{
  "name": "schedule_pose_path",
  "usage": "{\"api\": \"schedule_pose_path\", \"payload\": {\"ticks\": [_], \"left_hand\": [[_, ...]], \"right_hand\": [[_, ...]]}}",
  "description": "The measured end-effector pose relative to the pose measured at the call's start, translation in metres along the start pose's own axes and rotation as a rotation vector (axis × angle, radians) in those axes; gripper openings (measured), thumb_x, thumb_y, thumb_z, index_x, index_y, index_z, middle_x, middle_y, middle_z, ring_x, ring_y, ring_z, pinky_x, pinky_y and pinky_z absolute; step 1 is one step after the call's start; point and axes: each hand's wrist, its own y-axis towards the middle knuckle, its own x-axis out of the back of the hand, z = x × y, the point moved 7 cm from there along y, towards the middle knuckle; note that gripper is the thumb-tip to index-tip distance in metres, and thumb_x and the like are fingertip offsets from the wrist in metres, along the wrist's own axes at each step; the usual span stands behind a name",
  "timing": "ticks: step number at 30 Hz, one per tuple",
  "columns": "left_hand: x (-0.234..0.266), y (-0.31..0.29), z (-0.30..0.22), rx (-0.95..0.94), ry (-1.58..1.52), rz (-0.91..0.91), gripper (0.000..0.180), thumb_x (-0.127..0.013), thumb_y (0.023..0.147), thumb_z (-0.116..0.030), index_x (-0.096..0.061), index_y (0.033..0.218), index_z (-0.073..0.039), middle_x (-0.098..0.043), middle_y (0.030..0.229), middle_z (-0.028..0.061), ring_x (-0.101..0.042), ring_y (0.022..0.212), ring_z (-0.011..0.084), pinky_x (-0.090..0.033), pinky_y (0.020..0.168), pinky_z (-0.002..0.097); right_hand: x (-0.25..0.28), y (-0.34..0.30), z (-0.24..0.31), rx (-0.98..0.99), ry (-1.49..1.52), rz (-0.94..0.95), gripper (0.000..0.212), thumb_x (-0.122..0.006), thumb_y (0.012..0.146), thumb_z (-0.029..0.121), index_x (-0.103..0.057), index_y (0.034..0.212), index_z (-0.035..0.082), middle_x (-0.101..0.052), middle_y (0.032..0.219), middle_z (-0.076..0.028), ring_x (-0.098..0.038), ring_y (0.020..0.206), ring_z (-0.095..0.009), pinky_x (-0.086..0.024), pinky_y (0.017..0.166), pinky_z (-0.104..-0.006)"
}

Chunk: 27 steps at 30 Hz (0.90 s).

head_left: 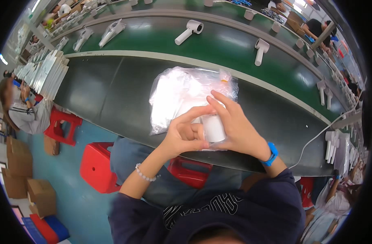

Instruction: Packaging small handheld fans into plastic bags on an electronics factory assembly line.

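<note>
Between my hands is a white cylindrical part [214,128], apparently in thin clear plastic film whose edge shows beneath it. My left hand [185,132] is closed at its left side, thumb below and index finger above, the other fingers curled in. From the right, my right hand [242,127] grips the part, its fingers bent over toward the far side. Just beyond my hands, a stack of clear plastic bags [169,97] lies on the dark worktable [113,101]. My fingers hide part of the white piece.
White handheld devices with round heads [190,31] lie on the green conveyor [153,36], some bagged. Stacked white pieces [47,73] stand at the far left; more white devices [331,144] are at right. A white cable [306,142] crosses the table. Red stools [97,167] and co-workers are around.
</note>
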Motion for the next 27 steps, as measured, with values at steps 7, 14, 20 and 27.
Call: {"api": "schedule_pose_path", "payload": {"ticks": [7,14,20,27], "left_hand": [[0.021,0.011,0.019,-0.058,-0.031,-0.215,0.061,-0.066,0.08,-0.001,-0.044,0.137,-0.006,-0.048,0.135,0.0104,-0.058,0.097,0.0193,-0.05,0.076,0.0307],[-0.021,0.008,0.058,-0.455,1.491,0.12,0.054,-0.074,0.074,-0.023,-0.055,0.123,-0.011,-0.049,0.133,0.012,-0.05,0.12,0.0284,-0.042,0.095,0.0398],[-0.011,0.004,0.076,-0.37,1.675,0.036,0.042,-0.069,0.079,-0.028,-0.058,0.115,-0.009,-0.049,0.134,0.0155,-0.046,0.126,0.0303,-0.04,0.097,0.0408],[-0.023,0.002,0.078,-0.481,1.777,-0.014,0.014,-0.061,0.074,-0.015,-0.058,0.086,-0.008,-0.06,0.098,0.0078,-0.058,0.099,0.0217,-0.047,0.074,0.0306]], "right_hand": [[0.038,0.013,-0.056,-0.152,0.355,-0.386,0.055,-0.081,0.066,0.014,-0.053,0.113,0.003,-0.055,0.113,-0.008,-0.055,0.106,-0.019,-0.044,0.093,-0.0304],[0.098,0.104,-0.19,-0.31,0.335,-0.62,0.032,-0.061,0.094,0.028,-0.06,0.112,0.001,-0.061,0.103,-0.003,-0.058,0.092,-0.012,-0.048,0.078,-0.025],[0.044,0.186,-0.306,-0.545,0.561,-0.326,0.042,-0.065,0.089,0.039,-0.062,0.11,0.003,-0.063,0.094,-0.004,-0.062,0.08,-0.014,-0.055,0.064,-0.0303],[0.04,0.25,-0.408,-0.583,-0.467,-0.366,0.047,-0.066,0.076,0.036,-0.065,0.106,0.0,-0.07,0.095,-0.016,-0.067,0.09,-0.033,-0.051,0.078,-0.0428]]}}
